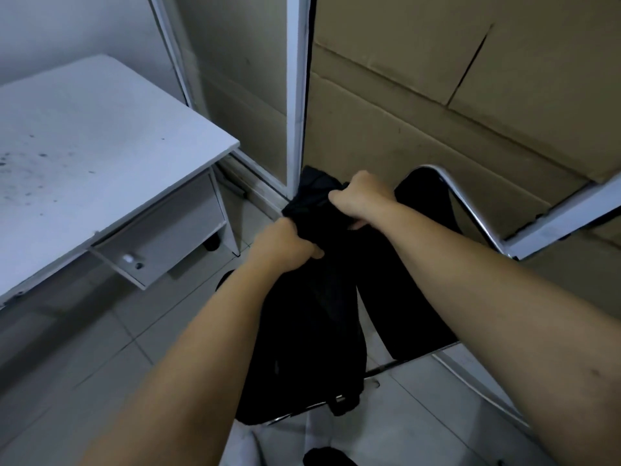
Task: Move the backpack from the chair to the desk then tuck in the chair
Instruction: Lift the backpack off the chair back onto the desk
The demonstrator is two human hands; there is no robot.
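Observation:
A black backpack hangs in front of me, over the left part of a black chair with a chrome tube frame. My left hand grips the backpack's top left edge. My right hand is closed on its top right edge, a little farther away. The chair's seat shows to the right of the bag; whether the bag still rests on it I cannot tell. The white desk stands to the left, its top speckled with dark marks.
A drawer unit hangs under the desk's near corner. Flattened cardboard leans against the wall behind the chair, beside a white metal frame. Pale floor tiles lie below the desk and chair.

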